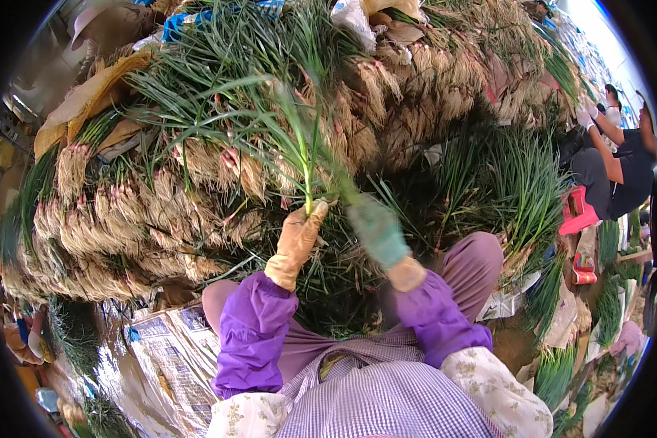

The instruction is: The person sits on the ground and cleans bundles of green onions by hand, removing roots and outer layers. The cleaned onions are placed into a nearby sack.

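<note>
My left hand (pixel 297 241), in a tan glove, grips the lower end of a green onion plant (pixel 305 159) whose green leaves fan upward and left. Just to its right, my right hand (pixel 380 232), in a teal glove, is blurred by motion. A blurred strip of green runs up from its fingers, and whether they hold it cannot be told. Bundled onions with long pale roots (pixel 142 202) are heaped in front of me. Loose green leaves and trimmings (pixel 339 301) lie below my hands, between my knees.
Upright green onion bunches (pixel 514 180) stand to the right. A person (pixel 618 164) in dark clothes and pale gloves sits beyond them, near a red plastic stool (pixel 577 211). Flattened printed sacks (pixel 169 361) lie at lower left. Another person (pixel 96 33) in a hat is at upper left.
</note>
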The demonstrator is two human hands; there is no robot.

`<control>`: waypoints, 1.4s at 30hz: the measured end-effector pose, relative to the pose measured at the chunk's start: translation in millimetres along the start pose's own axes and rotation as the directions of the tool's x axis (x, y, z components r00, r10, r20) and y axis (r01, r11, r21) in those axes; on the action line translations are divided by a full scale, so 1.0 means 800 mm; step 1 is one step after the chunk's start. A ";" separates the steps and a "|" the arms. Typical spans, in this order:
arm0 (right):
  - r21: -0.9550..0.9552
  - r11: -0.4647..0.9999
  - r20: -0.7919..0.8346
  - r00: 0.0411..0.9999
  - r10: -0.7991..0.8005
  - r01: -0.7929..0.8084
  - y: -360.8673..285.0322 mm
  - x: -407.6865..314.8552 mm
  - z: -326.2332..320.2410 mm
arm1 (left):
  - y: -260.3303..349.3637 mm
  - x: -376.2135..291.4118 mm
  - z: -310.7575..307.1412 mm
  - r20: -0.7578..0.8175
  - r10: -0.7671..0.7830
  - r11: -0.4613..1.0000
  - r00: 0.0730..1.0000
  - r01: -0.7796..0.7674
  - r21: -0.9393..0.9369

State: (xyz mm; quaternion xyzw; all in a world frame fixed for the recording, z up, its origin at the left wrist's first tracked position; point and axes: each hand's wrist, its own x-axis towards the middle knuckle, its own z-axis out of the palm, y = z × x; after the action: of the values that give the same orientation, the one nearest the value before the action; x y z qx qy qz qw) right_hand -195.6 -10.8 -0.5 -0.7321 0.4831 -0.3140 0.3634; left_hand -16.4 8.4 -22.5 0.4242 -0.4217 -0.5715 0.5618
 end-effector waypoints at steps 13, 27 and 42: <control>-0.368 0.903 -0.163 0.972 0.171 -0.221 -0.038 0.060 -0.230 | 0.146 0.013 -0.104 -0.580 0.002 0.827 0.815 -0.328 -0.457; 0.949 0.017 0.298 0.883 -0.362 -0.314 -0.108 0.343 -0.059 | 0.099 0.016 -0.111 -0.233 -0.053 0.737 0.971 -0.119 -0.665; 0.006 0.988 0.366 0.919 -0.146 0.155 -0.080 0.122 -0.006 | 0.080 0.013 -0.059 -0.024 -0.050 0.960 0.998 0.041 -0.276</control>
State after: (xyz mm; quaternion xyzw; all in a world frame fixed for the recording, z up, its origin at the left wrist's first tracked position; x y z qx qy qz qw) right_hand -136.0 -86.0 65.7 -0.8168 0.3531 -0.1937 0.4131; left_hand 46.7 -3.0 25.2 0.3602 -0.3193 -0.6307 0.6087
